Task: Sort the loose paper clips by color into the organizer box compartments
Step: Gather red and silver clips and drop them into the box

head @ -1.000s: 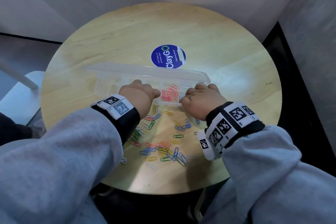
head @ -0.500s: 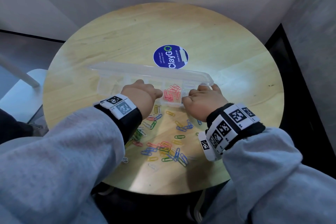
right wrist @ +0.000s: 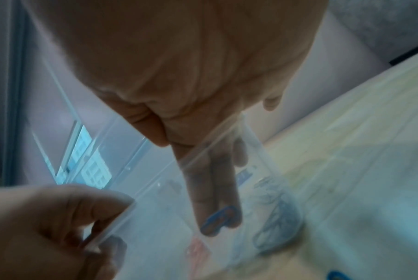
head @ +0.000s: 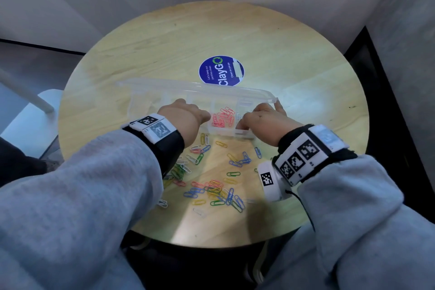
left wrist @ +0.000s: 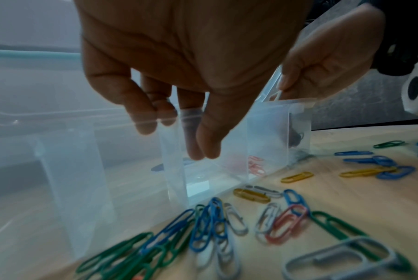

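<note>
The left hand (head: 186, 117) grips the organizer box (head: 164, 94) wall. The right hand (right wrist: 217, 208) pinches a blue paper clip (right wrist: 216, 217) inside an end compartment.

Head view: fingertips of left hand (head: 186, 115) and right hand (head: 263, 117) hidden past the near wall of the clear plastic organizer box (head: 146, 110). Some loose coloured wire paper clips (head: 216, 189) covered by the left grey sleeve (head: 82, 186). Right wrist view: blurred throughout; a blue paper clip (right wrist: 217, 217) lies at the fingertips, contact unresolved. Grey mass (right wrist: 278, 216) behind the wall, unidentifiable. Left wrist view: nearest clips smeared, lower edge cuts them.
</note>
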